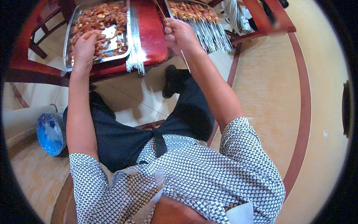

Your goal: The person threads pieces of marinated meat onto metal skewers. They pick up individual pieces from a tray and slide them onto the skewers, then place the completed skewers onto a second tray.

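A rectangular metal tray (129, 28) of marinated meat pieces (99, 16) rests on a red wooden seat or bench top at the upper left. Reaching over its near side, my left hand (85, 44) has its fingers pinched together on a piece of meat, which they partly hide. My right hand (182, 34) is closed round a thin metal skewer (185, 62), held slanting to the right of the tray. Bare metal skewers (136, 56) lie in a bundle along the tray's right edge. Farther right, a second tray holds many loaded skewers (209, 30), their bare ends toward me.
The red wooden surface (153, 48) has a rounded near corner. A blue bin with a plastic liner (50, 132) stands by my left leg. Dark wooden chair parts are at the upper left. Another person's striped trouser leg (236, 16) shows at the upper right.
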`<state>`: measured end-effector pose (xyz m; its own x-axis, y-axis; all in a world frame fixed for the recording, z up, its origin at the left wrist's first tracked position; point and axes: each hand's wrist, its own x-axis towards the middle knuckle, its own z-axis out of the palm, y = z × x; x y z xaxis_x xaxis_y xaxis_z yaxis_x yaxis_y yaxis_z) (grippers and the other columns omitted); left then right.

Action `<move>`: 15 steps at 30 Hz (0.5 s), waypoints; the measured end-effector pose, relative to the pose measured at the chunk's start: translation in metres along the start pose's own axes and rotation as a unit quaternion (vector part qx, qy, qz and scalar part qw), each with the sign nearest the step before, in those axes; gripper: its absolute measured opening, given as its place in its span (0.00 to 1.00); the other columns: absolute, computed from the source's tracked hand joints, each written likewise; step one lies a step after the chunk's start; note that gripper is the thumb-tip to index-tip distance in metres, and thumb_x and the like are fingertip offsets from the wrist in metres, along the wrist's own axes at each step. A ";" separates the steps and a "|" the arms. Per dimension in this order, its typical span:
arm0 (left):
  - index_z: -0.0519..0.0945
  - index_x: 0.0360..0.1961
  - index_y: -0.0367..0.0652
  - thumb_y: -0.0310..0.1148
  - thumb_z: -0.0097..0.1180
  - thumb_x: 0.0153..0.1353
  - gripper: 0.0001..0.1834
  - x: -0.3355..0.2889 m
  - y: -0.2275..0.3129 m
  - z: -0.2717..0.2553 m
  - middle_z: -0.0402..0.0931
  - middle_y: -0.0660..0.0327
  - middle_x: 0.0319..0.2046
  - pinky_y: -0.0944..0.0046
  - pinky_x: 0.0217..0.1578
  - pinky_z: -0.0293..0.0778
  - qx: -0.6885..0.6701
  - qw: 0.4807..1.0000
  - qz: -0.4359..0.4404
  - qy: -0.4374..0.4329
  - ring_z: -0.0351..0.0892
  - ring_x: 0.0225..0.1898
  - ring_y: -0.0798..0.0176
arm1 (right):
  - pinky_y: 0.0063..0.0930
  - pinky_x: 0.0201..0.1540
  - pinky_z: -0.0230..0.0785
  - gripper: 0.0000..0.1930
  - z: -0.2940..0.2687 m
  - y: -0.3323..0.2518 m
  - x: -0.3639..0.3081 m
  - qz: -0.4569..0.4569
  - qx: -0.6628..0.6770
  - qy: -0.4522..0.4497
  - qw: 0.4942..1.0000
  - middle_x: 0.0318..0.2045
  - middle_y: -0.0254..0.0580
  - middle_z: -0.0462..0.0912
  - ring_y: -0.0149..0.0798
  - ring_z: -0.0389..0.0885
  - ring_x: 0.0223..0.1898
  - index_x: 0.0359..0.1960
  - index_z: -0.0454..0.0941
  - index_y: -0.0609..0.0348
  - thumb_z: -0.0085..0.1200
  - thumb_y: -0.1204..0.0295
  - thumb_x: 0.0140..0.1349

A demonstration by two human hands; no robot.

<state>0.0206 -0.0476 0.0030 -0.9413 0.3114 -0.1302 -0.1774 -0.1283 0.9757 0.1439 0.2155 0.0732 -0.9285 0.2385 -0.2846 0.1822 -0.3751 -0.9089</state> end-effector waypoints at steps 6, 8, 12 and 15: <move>0.76 0.41 0.36 0.32 0.47 0.63 0.11 0.006 -0.009 0.001 0.79 0.58 0.33 0.72 0.41 0.71 0.040 0.999 0.027 0.018 0.77 0.37 0.69 | 0.19 0.11 0.51 0.19 0.009 -0.011 -0.023 -0.037 0.006 0.034 0.999 0.18 0.30 0.68 0.24 0.62 0.12 0.52 0.66 0.60 0.40 0.77 0.57; 0.76 0.41 0.36 0.32 0.48 0.63 0.11 0.003 -0.008 0.004 0.80 0.58 0.33 0.72 0.40 0.71 0.047 0.998 0.032 0.032 0.77 0.36 0.70 | 0.19 0.12 0.52 0.19 0.005 -0.014 -0.028 -0.035 0.005 -0.005 0.999 0.18 0.31 0.69 0.24 0.62 0.12 0.52 0.66 0.61 0.40 0.77 0.57; 0.76 0.41 0.37 0.33 0.48 0.62 0.11 0.013 -0.015 -0.011 0.80 0.58 0.33 0.72 0.37 0.72 0.005 1.000 0.004 0.020 0.78 0.34 0.70 | 0.19 0.15 0.58 0.18 0.011 -0.018 -0.038 -0.039 0.017 -0.048 0.998 0.20 0.32 0.70 0.25 0.65 0.15 0.50 0.67 0.63 0.40 0.78 0.57; 0.76 0.41 0.36 0.31 0.48 0.62 0.11 0.011 -0.013 -0.008 0.80 0.59 0.32 0.72 0.34 0.73 0.009 0.999 -0.015 0.031 0.78 0.31 0.71 | 0.20 0.22 0.65 0.18 -0.001 -0.020 -0.049 -0.056 -0.003 -0.078 0.995 0.25 0.37 0.73 0.29 0.71 0.21 0.50 0.67 0.68 0.43 0.78 0.57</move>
<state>0.0106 -0.0497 -0.0127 -0.9517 0.2561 -0.1694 -0.2009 -0.1021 0.9743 0.1862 0.2127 0.1050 -0.9819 0.1374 -0.1306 0.0757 -0.3476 -0.9346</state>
